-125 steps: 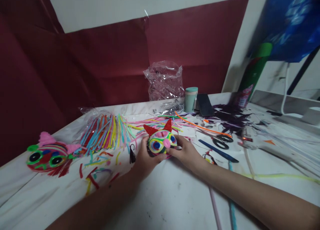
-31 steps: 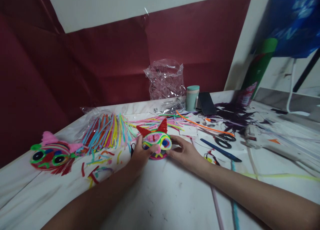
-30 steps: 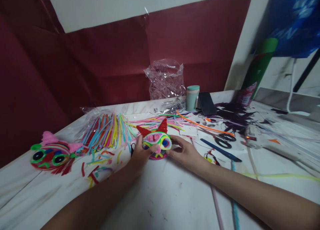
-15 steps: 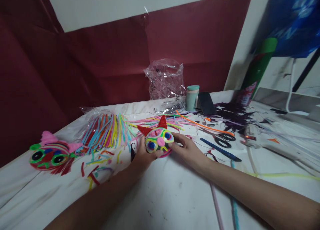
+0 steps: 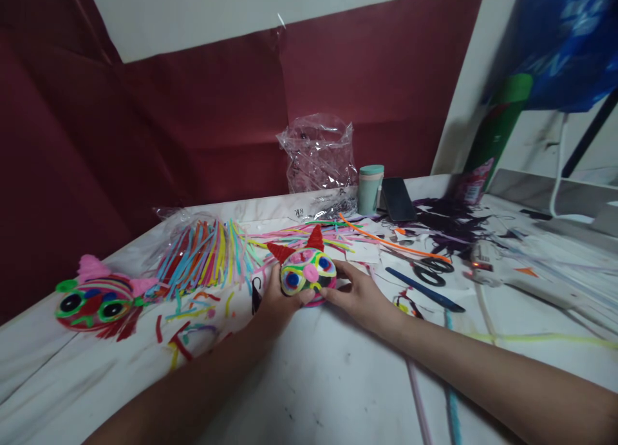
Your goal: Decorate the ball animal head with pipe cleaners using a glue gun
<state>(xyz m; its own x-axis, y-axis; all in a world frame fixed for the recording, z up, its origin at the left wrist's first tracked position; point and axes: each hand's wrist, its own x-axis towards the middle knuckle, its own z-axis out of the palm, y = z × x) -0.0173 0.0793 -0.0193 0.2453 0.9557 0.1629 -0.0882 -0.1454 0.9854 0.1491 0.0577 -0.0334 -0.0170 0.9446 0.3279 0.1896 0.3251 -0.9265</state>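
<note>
A colourful animal face made of pipe cleaners (image 5: 309, 272) is held between my two hands above the white table. It has red pointed ears, blue and red eyes ringed in white, yellow and green, and a pink round nose. My left hand (image 5: 282, 303) grips its left side, thumb on the lower front. My right hand (image 5: 356, 297) closes on its right lower edge, with the thumb near the mouth. Its back is hidden. A second pipe-cleaner face (image 5: 94, 300), with pink ears and black eyes, lies at the far left.
A pile of coloured pipe cleaners (image 5: 207, 255) lies behind the left hand, with cut scraps (image 5: 193, 326) in front. To the right are scissors (image 5: 429, 274), a blue flat tool (image 5: 425, 289) and a glue gun (image 5: 487, 265). Behind stand a green cup (image 5: 371, 190) and a phone (image 5: 398, 200).
My right thumb and fingers have shifted slightly down and left along the face's lower edge, towards its mouth. My left hand keeps its grip.
</note>
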